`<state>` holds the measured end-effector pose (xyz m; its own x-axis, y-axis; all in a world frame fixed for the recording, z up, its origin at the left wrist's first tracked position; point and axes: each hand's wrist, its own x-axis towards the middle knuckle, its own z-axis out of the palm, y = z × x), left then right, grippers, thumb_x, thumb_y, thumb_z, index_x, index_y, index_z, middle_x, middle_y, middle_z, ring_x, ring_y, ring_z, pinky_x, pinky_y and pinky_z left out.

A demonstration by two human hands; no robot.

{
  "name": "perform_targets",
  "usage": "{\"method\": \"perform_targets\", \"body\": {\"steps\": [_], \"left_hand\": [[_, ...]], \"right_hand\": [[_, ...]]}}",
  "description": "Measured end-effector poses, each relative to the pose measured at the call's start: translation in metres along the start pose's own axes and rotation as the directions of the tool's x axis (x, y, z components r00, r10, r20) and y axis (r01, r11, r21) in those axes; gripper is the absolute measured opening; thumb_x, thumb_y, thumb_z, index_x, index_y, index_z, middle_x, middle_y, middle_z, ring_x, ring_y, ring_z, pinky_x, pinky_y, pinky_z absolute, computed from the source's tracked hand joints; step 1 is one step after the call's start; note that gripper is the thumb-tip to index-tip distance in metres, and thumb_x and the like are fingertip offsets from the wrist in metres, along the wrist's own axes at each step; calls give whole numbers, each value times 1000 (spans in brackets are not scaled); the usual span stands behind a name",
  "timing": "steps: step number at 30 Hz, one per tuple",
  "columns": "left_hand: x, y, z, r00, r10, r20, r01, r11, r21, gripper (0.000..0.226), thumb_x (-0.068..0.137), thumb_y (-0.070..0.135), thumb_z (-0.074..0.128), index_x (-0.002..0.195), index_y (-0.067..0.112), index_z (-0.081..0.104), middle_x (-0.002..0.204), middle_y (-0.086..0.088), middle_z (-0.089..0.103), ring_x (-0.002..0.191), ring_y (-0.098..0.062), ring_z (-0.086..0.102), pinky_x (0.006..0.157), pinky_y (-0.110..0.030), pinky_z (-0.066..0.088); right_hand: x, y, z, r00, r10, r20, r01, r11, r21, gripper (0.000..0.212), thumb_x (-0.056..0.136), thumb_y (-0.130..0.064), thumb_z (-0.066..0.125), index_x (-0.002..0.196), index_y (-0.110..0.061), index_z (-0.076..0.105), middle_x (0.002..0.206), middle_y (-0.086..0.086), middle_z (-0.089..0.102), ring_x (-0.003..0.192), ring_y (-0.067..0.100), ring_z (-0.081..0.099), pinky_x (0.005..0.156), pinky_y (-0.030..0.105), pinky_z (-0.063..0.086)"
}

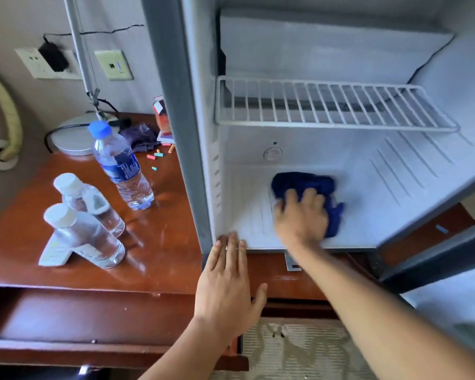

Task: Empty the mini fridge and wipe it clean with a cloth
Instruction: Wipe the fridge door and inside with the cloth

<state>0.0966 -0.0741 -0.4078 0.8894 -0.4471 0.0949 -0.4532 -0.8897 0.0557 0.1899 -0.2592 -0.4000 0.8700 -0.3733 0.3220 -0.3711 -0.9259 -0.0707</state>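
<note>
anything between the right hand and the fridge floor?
Yes: the blue cloth. The head view shows the right hand pressing it onto the ribbed fridge floor; nothing else sits on that floor.

Glossy wooden table; wire shelf
</note>
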Motion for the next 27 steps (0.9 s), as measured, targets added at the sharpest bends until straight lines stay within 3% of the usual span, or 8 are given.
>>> {"method": "perform_targets", "body": {"steps": [6,9,13,15,18,22,24,27], "left_hand": [[-49,-20,-18,997,59,58,-49,988,-146,50,84,27,44,120,11,75,121,-11,72,123,-30,62,122,-41,31],[-109,-34,-16,997,73,-17,-75,969,-236,46,73,21,47,104,14,80,118,-2,74,121,-26,68,119,-34,27],[-166,-38,-48,994,-97,43,105,881,-462,35,69,25,57,95,28,80,105,15,75,107,-10,73,104,-14,38],[-175,-38,-80,963,-199,182,266,814,-516,42,75,27,67,115,39,71,117,26,68,108,2,68,90,-7,43],[-175,-36,-111,907,-331,261,420,654,-630,47,97,34,60,142,43,47,133,33,53,123,6,56,100,-11,40],[-174,-32,-151,892,-354,281,426,449,-785,39,98,28,63,126,50,47,124,28,64,117,5,60,103,-25,47],[-182,-33,-159,891,-369,264,417,439,-796,37,99,28,62,126,50,50,122,29,65,116,8,59,100,-21,46],[-202,-34,-157,876,-418,240,422,425,-801,35,99,27,62,126,49,54,120,32,65,115,16,56,94,-7,40]], "right_hand": [[-90,-58,-25,899,-423,-114,438,863,253,24,92,-44,59,91,-20,64,92,8,56,87,30,53,55,37,44],[-106,-1,-22,775,-630,55,615,771,165,27,84,-48,67,92,-23,61,99,5,51,89,30,60,51,38,49],[-116,64,-47,905,-269,329,244,963,115,32,90,-57,57,104,-30,65,104,1,53,99,28,62,60,40,54],[-120,63,-81,913,-204,355,131,967,219,33,94,-57,54,109,-28,62,103,-1,50,103,28,62,69,39,50],[-121,32,-145,923,-231,307,61,877,476,33,94,-54,58,110,-26,66,100,-8,49,100,23,64,74,35,48],[-105,-18,-243,848,-515,-128,503,703,503,31,94,-51,59,111,-27,68,98,-6,51,88,18,58,65,33,49],[-85,-44,-290,657,-594,-464,749,586,310,22,95,-35,68,109,-20,74,99,5,59,87,26,56,68,36,49],[-40,-79,-340,351,-581,-734,841,541,-26,15,94,-19,72,108,-21,78,107,13,68,99,34,58,86,44,48]]}}
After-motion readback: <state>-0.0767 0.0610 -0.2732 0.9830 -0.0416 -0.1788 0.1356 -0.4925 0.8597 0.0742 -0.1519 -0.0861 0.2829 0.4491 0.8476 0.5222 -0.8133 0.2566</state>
